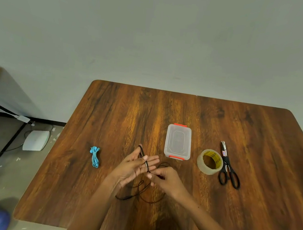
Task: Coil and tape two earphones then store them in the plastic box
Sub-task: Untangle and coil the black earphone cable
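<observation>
In the head view, a wooden surface [109,114] is seen from above, with both hands held over its near middle. The left hand [134,166] is turned palm up with its fingers spread and extended; a black earphone [144,189] cord is looped along those fingers, running from the fingertip at the far end back toward the palm. The right hand [164,179] is closed to a narrow pinch on the same cord, just beside the left fingertips. The rest of the black cord is left hanging below the hands and lies in loose loops on the surface, nearer the person than the hands.

A blue earphone [94,156] is seen already bundled into a tight coil, lying on the surface to the left of the hands and well apart from them. Whether tape is wrapped on it cannot be told.

The plastic box [178,141], clear with orange clasps at its near and far ends, is placed beyond the right hand with its lid on. To its right a roll of clear tape [209,164] is set on its side, and just beside that roll black-handled scissors [227,167] are laid, blades pointing away from the person.
</observation>
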The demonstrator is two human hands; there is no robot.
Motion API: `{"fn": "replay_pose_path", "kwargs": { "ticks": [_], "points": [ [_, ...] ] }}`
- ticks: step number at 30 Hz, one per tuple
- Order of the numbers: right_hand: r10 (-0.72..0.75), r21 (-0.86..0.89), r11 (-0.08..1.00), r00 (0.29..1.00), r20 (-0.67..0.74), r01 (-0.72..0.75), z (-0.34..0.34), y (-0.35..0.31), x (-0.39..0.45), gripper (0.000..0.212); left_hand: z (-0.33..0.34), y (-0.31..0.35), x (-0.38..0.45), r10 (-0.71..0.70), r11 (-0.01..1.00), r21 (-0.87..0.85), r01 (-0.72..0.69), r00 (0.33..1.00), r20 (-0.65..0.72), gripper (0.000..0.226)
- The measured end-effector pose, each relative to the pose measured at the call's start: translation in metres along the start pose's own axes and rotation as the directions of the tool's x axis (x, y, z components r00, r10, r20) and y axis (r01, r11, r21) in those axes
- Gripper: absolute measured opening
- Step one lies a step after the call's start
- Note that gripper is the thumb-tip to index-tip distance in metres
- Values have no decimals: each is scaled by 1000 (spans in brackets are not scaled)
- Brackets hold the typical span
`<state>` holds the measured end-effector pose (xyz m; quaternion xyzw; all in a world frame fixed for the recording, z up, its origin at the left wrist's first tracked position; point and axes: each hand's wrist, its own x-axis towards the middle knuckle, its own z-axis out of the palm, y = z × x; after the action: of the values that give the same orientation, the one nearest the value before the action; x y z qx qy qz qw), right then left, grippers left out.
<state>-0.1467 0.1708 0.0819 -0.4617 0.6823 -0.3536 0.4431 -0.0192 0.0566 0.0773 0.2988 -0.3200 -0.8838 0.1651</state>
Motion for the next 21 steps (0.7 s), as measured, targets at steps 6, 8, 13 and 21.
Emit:
{"fn": "replay_pose_path", "kwargs": {
  "ticks": [6,8,13,21],
  "points": [
    [-131,-528,836,989,74,150,-9,-11,1,20,-6,-8,2,-20,985,169,42,991,-130,84],
    [-168,-535,824,982,87,188,-23,-18,6,15,-5,-9,0,-108,946,299,128,991,-81,82],
    [-183,-356,902,964,192,243,-58,-26,26,9,1,2,-13,-349,908,332,257,900,260,70],
    [-257,-75,961,961,100,265,-81,-26,41,11,6,10,-22,-434,883,406,235,737,518,60]
  ]
}}
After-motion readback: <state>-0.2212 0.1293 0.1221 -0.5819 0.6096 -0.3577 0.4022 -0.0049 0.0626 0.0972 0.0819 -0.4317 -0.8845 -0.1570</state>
